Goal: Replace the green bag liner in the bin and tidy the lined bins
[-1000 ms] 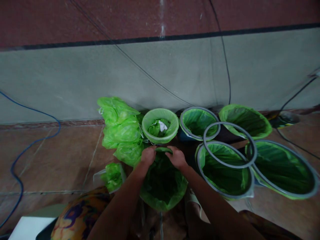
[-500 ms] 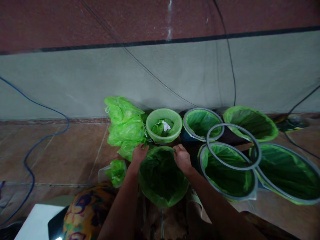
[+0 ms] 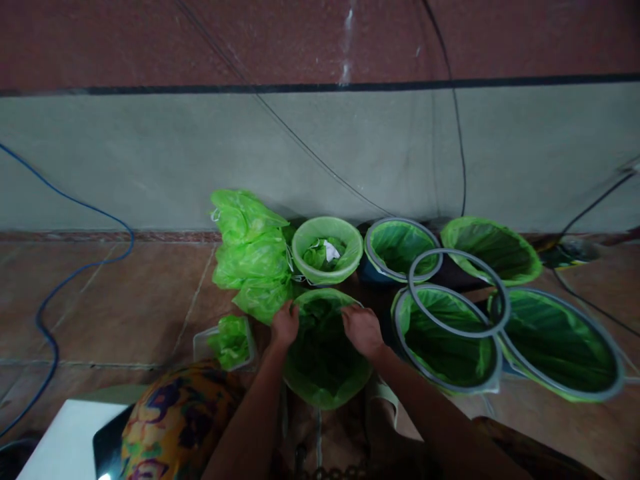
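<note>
Between my knees stands a bin lined with a green plastic bag [image 3: 327, 390], its mouth facing up. My left hand [image 3: 285, 324] is closed on the bag's edge at the left of the rim. Across from it, my right hand [image 3: 363, 327] grips the same edge on the right, knuckles up, fingertips partly hidden. Just beyond the rim is a pale green lined bin [image 3: 327, 270] with crumpled green plastic and a white scrap inside. Filled green bags [image 3: 253, 250] lie heaped to the left, near a small clear container [image 3: 203, 348] holding green plastic.
On the right are several lined bins with grey rims [image 3: 445, 383], and a loose grey ring [image 3: 417, 300] lies across them. A wall [image 3: 150, 160] runs behind. A blue cable [image 3: 43, 327] crosses the tiled floor at left; a white surface [image 3: 65, 440] is at lower left.
Both hands keep hold of the bag's edge and have shifted slightly lower and inward over the rim. The camera view has tilted a little; the other bins stay put.
</note>
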Tool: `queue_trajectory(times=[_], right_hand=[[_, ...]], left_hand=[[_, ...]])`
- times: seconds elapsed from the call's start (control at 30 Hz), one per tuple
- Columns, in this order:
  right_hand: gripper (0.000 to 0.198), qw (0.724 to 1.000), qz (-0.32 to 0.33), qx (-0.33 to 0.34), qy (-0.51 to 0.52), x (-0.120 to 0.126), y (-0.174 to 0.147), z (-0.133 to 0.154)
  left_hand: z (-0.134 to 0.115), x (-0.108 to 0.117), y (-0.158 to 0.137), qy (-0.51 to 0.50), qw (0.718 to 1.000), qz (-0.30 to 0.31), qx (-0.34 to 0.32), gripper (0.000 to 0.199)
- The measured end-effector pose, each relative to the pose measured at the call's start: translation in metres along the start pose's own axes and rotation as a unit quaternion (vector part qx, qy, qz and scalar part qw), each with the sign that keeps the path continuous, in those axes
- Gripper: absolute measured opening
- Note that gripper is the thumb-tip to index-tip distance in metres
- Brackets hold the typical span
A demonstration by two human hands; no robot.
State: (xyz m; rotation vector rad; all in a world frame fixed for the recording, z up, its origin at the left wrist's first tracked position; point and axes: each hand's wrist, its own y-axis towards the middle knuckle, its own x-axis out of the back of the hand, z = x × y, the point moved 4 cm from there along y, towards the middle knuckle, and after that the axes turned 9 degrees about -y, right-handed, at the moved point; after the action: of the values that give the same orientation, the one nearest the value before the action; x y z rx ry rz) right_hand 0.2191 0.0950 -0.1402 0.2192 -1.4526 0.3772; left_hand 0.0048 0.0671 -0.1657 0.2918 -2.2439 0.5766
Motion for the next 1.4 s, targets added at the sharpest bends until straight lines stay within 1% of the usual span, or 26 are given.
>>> queue_trajectory(times=[0.07, 0.13, 0.2, 0.27, 0.3, 0.37, 0.43, 0.47, 0.53, 0.63, 0.73, 0.8, 0.87, 0.93, 0.97, 1.03, 1.1, 1.13, 1.17, 1.23, 1.27, 1.33, 1.4], right_hand=[[0.025, 0.993, -0.058, -0.079, 0.072, 0.010, 0.009, -0.016], [0.027, 0.976, -0.112, -0.133, 0.132, 0.018, 0.020, -0.033], [0.027, 0.966, -0.130, -0.145, 0.171, 0.019, 0.030, -0.043], [0.026, 0.964, -0.121, -0.142, 0.189, 0.014, 0.035, -0.047], [0.025, 0.965, -0.112, -0.138, 0.193, 0.010, 0.036, -0.047], [0.026, 0.969, -0.091, -0.129, 0.188, -0.002, 0.033, -0.042], [0.028, 0.976, -0.060, -0.118, 0.173, -0.015, 0.029, -0.036], [0.028, 0.979, -0.039, -0.114, 0.165, -0.021, 0.026, -0.034], [0.029, 0.982, 0.006, -0.105, 0.155, -0.031, 0.023, -0.030], [0.029, 0.983, 0.055, -0.085, 0.152, -0.039, 0.020, -0.030], [0.028, 0.982, 0.085, -0.081, 0.150, -0.042, 0.019, -0.034], [0.027, 0.979, 0.109, -0.087, 0.150, -0.043, 0.019, -0.036], [0.027, 0.976, 0.126, -0.093, 0.150, -0.044, 0.019, -0.037], [0.026, 0.974, 0.125, -0.109, 0.152, -0.043, 0.018, -0.039], [0.026, 0.973, 0.122, -0.120, 0.152, -0.043, 0.016, -0.041], [0.025, 0.969, 0.111, -0.158, 0.152, -0.044, 0.005, -0.044], [0.027, 0.957, 0.090, -0.225, 0.158, -0.050, -0.016, -0.045], [0.028, 0.946, 0.076, -0.269, 0.168, -0.054, -0.030, -0.044], [0.029, 0.932, 0.057, -0.308, 0.181, -0.059, -0.046, -0.041], [0.034, 0.905, 0.021, -0.363, 0.220, -0.067, -0.077, -0.031], [0.040, 0.899, -0.008, -0.367, 0.239, -0.068, -0.089, -0.026], [0.054, 0.900, -0.073, -0.363, 0.230, -0.061, -0.102, -0.021], [0.058, 0.915, -0.134, -0.325, 0.196, -0.042, -0.095, -0.023]], left_hand=[[0.002, 0.001, -0.003, -0.003, 1.000, -0.018, -0.006, 0.042], [0.002, 0.006, -0.002, -0.004, 0.999, -0.048, -0.011, 0.045], [-0.007, 0.014, 0.002, -0.006, 0.996, -0.087, -0.036, 0.046], [-0.028, 0.018, 0.009, -0.010, 0.990, -0.109, -0.088, 0.043], [-0.041, 0.016, 0.014, -0.010, 0.987, -0.106, -0.120, 0.041], [-0.070, 0.004, 0.024, 0.011, 0.981, -0.068, -0.184, 0.039], [-0.095, -0.015, 0.032, 0.050, 0.968, 0.003, -0.248, 0.036], [-0.104, -0.025, 0.034, 0.072, 0.959, 0.041, -0.270, 0.035], [-0.111, -0.041, 0.038, 0.104, 0.944, 0.103, -0.297, 0.033], [-0.105, -0.048, 0.044, 0.109, 0.933, 0.149, -0.310, 0.030], [-0.092, -0.044, 0.052, 0.122, 0.930, 0.169, -0.304, 0.027], [-0.086, -0.041, 0.055, 0.138, 0.930, 0.171, -0.295, 0.026], [-0.084, -0.041, 0.056, 0.148, 0.932, 0.166, -0.286, 0.024], [-0.086, -0.042, 0.054, 0.154, 0.935, 0.159, -0.277, 0.024], [-0.087, -0.042, 0.052, 0.157, 0.936, 0.156, -0.275, 0.027], [-0.090, -0.037, 0.049, 0.151, 0.940, 0.137, -0.274, 0.041], [-0.089, -0.025, 0.047, 0.118, 0.954, 0.093, -0.259, 0.057], [-0.087, -0.017, 0.047, 0.090, 0.964, 0.064, -0.241, 0.061], [-0.082, -0.008, 0.046, 0.058, 0.974, 0.032, -0.216, 0.062], [-0.068, 0.008, 0.045, -0.008, 0.987, -0.026, -0.155, 0.058], [-0.060, 0.015, 0.044, -0.037, 0.990, -0.050, -0.127, 0.054], [-0.045, 0.024, 0.042, -0.077, 0.991, -0.073, -0.077, 0.046], [-0.032, 0.027, 0.042, -0.079, 0.994, -0.065, -0.037, 0.036]])
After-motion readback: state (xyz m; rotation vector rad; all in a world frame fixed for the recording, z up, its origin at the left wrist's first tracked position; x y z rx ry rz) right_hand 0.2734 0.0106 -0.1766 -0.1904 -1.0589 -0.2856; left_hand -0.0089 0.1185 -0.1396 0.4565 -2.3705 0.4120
